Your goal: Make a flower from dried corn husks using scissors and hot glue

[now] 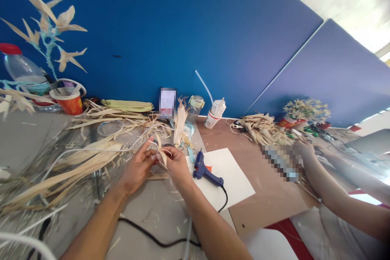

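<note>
Between my two hands is a small piece of dried corn husk point(163, 155), pale tan and curled, with its tip pointing up. My left hand point(142, 163) pinches it from the left, thumb and fingers closed. On the other side my right hand point(176, 165) grips it too, and the two sets of fingertips nearly meet. A blue glue gun point(203, 170) lies on a white sheet of paper point(239, 178) just right of my right hand. Long dried husk strips point(79, 166) are spread over the table left of my left hand.
A dried corn husk bundle point(180, 124) stands behind my hands, near a glass jar point(196, 109) and a paper cup point(212, 120). Husk flowers rise from a red cup point(71, 103) at left. A black cord point(152, 239) crosses in front. At right, another person's arm point(329, 187) reaches in.
</note>
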A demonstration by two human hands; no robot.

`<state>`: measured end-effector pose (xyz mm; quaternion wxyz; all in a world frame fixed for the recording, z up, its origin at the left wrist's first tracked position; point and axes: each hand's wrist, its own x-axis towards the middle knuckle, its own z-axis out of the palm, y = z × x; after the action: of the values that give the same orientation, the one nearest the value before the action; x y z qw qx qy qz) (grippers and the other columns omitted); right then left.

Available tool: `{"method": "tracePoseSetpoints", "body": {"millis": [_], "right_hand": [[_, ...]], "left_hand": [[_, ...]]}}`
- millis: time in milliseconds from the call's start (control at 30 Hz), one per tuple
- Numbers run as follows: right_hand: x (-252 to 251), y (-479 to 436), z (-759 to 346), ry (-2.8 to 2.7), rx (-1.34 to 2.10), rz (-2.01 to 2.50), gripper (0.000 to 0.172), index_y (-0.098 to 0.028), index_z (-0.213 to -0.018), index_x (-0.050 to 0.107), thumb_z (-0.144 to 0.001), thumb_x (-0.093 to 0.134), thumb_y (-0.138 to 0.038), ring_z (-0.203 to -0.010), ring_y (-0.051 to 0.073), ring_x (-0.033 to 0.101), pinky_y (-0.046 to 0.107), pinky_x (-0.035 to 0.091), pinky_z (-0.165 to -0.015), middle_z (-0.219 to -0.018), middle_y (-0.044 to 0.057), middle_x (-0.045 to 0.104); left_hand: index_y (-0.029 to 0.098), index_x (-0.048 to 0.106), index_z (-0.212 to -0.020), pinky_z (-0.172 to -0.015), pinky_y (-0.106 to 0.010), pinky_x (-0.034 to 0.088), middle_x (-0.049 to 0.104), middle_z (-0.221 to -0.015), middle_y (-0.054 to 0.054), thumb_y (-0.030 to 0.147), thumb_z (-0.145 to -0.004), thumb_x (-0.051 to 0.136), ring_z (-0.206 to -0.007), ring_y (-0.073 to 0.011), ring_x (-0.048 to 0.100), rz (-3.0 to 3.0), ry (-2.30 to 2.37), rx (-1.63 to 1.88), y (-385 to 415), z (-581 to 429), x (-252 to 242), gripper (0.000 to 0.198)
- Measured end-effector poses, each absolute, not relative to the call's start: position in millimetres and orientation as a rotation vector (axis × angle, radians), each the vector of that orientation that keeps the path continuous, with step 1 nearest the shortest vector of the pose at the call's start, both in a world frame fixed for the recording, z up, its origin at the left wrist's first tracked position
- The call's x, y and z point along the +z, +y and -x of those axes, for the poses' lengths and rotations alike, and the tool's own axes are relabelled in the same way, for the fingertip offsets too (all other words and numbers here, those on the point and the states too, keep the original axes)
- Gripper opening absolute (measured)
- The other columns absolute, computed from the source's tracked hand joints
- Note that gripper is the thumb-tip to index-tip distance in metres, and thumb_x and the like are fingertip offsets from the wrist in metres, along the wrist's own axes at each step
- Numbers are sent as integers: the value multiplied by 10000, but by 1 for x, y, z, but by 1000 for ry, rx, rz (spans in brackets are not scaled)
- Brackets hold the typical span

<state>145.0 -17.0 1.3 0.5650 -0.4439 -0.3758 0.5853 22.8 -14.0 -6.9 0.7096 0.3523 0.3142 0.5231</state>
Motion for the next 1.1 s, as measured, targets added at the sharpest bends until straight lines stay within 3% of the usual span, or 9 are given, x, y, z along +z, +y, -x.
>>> {"method": "tracePoseSetpoints", "body": {"millis": [167, 333, 400, 500, 600, 733, 1000, 1100], "right_hand": [[1, -19, -147, -1074, 1046, 1213, 44, -197, -665, 620, -692, 621, -231, -594, 119, 442, 247, 373, -587, -630, -30, 539], [15, -24, -152, -1232, 745, 1298, 107, -208, -622, 562, -723, 544, -179, -678, 145, 468, 268, 390, -673, -686, -11, 530], [18, -24, -154, -1248, 699, 1299, 108, -210, -622, 539, -722, 529, -170, -673, 146, 468, 270, 389, -671, -680, -12, 517], [18, -22, -156, -1247, 670, 1273, 102, -211, -628, 528, -719, 515, -165, -653, 141, 467, 266, 384, -650, -678, -14, 505], [16, -21, -157, -1245, 660, 1267, 96, -209, -632, 536, -717, 516, -169, -644, 138, 464, 268, 378, -641, -690, -11, 504], [16, -19, -157, -1242, 675, 1305, 101, -210, -628, 533, -715, 511, -164, -649, 140, 462, 271, 376, -646, -689, -12, 507], [16, -19, -157, -1227, 657, 1321, 100, -205, -620, 532, -715, 516, -176, -642, 140, 465, 277, 380, -652, -684, -9, 514], [15, -19, -158, -1238, 650, 1320, 102, -207, -619, 525, -718, 519, -183, -640, 137, 462, 271, 384, -647, -678, -12, 516]], "left_hand": [[241, 509, -1331, -761, -258, 469, 678, -872, -11, 223, -682, 782, -779, -136, 616, -732, 698, 1126, -15, -24, -6, 704], [218, 667, -1126, -853, -308, 476, 677, -1098, -59, 218, -651, 796, -954, -194, 622, -710, 718, 1173, -13, -21, -5, 492], [192, 707, -986, -809, -283, 490, 688, -1035, -48, 201, -654, 784, -882, -164, 625, -684, 754, 1258, -10, -19, -6, 341], [157, 675, -765, -613, -194, 464, 645, -743, 6, 171, -646, 764, -630, -78, 555, -635, 787, 1362, -6, -17, -7, 149], [158, 622, -745, -447, -156, 339, 557, -588, 49, 209, -655, 750, -462, -38, 442, -679, 802, 1320, -7, -20, -5, 164], [168, 587, -779, -426, -183, 310, 575, -573, 61, 343, -702, 732, -348, -14, 342, -812, 825, 1205, -14, -26, -3, 240], [171, 583, -672, -435, -199, 260, 490, -481, 45, 508, -744, 672, -424, -67, 362, -1012, 889, 1131, -16, -24, -8, 356], [172, 569, -653, -433, -202, 249, 474, -506, 53, 488, -747, 670, -425, -62, 327, -1015, 930, 1144, -14, -25, -8, 345]]}}
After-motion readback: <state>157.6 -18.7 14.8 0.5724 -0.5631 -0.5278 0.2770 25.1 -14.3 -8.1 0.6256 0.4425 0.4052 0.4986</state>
